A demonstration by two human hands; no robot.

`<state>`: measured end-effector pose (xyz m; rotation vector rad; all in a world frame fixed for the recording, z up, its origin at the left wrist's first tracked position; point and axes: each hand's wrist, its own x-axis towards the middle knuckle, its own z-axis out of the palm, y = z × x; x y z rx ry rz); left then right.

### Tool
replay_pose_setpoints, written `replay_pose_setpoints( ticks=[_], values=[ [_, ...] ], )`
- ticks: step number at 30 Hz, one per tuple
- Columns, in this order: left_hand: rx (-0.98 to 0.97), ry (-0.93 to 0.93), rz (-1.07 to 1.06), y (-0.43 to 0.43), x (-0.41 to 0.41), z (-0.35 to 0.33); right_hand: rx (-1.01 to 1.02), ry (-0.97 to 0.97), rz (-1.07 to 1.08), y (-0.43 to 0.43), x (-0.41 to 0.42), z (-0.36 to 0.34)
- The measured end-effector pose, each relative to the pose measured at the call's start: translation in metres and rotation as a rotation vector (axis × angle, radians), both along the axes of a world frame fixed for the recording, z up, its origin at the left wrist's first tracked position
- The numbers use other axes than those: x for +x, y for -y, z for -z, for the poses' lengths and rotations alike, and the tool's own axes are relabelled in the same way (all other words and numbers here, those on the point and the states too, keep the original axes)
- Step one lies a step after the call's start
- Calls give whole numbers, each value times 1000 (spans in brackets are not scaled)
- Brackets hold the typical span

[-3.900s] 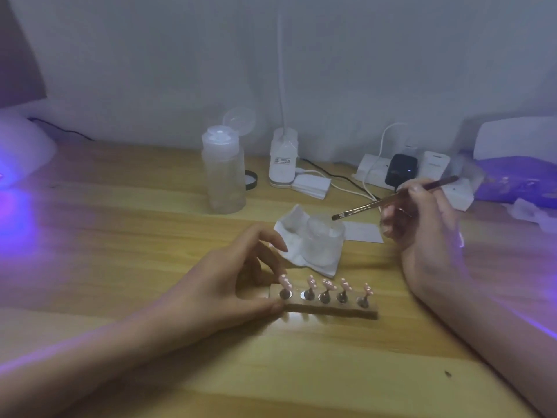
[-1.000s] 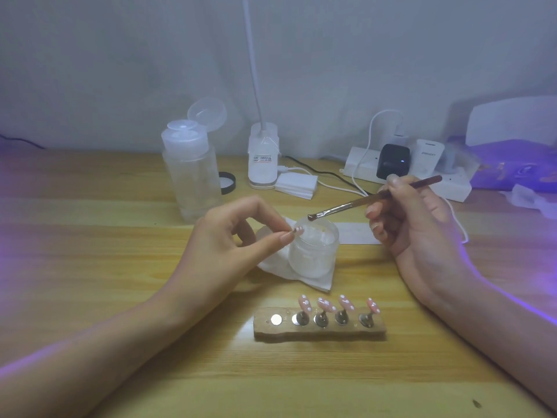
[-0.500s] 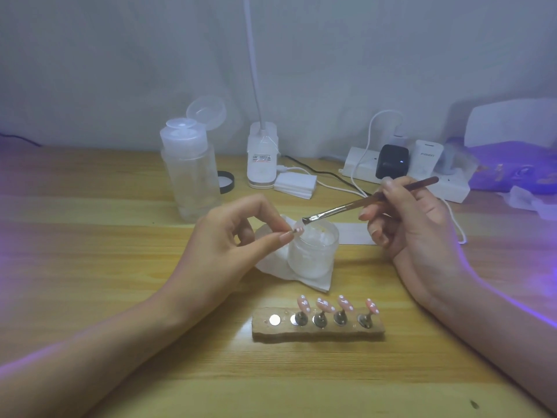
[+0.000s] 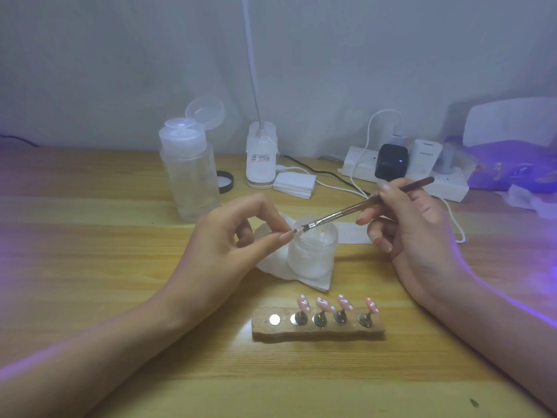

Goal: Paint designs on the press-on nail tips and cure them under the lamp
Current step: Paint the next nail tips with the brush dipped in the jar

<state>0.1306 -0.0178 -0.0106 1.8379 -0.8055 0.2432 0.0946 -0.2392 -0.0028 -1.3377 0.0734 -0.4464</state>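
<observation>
1. Seeing the left grip point(image 4: 229, 242) closed in a thumb-and-forefinger pinch on one nail tip point(image 4: 297, 230), held up off the desk point(image 4: 90, 267) at the left rim of the frosted jar point(image 4: 313, 251).
2. Right grip point(image 4: 413, 230) is curled round the brush point(image 4: 346, 211), pen-style, with thumb and forefinger on the handle. The other fingers are loosely curled underneath.
3. I read the bristles as touching the pinched nail tip. The handle slants up to the right.
4. Jar is open and stands on a white wipe point(image 4: 301, 280), between the two grips.
5. Wooden holder point(image 4: 318, 331) lies flat on the desk, nearer the camera than the jar. Four pink dotted nail tips point(image 4: 303, 302) sit on stands in it, and the leftmost magnet disc point(image 4: 274, 320) shows bare.
6. At the back of the desk, a clear pump bottle point(image 4: 190, 176) with its flip lid open stands left of a white lamp base point(image 4: 260, 158). A power strip point(image 4: 449, 188) with plugs lies to the right.
7. Purple glow at the far right edge; I can't tell the source.
</observation>
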Motion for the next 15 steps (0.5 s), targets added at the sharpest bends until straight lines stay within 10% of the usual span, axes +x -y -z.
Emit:
replay_pose_setpoints(
  ticks=[15],
  values=[
    [-12,-17,30,0,0,0,-47,19,-27,0,1,0]
  ],
)
